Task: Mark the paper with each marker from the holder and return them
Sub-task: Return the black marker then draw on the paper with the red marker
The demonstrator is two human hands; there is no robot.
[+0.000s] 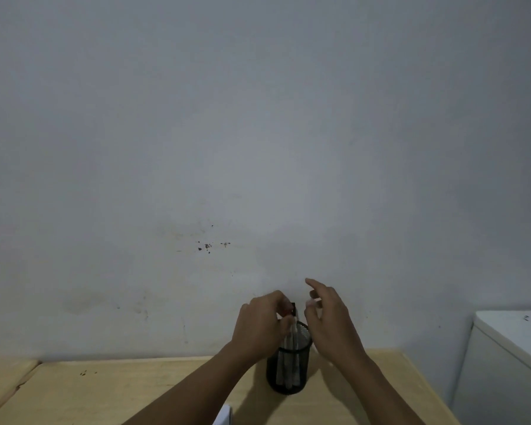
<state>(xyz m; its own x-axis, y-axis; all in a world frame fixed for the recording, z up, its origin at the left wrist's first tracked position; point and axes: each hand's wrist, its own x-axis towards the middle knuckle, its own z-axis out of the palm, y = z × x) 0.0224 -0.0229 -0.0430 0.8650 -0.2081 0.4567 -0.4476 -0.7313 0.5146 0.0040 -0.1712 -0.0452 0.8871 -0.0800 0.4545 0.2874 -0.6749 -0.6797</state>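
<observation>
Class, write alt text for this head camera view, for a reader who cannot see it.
Two hands meet over a black mesh holder of markers on a wooden table; the left hand pinches the top of a marker, and the right hand hovers open beside it, before a bare grey wall.

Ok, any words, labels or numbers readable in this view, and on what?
None can be read.
markers in the mesh holder: pale barrels, any print too blurred to read.
paper at the bottom edge: only a blank corner shows.
white cabinet: a small dark mark on top, too small to read.
</observation>
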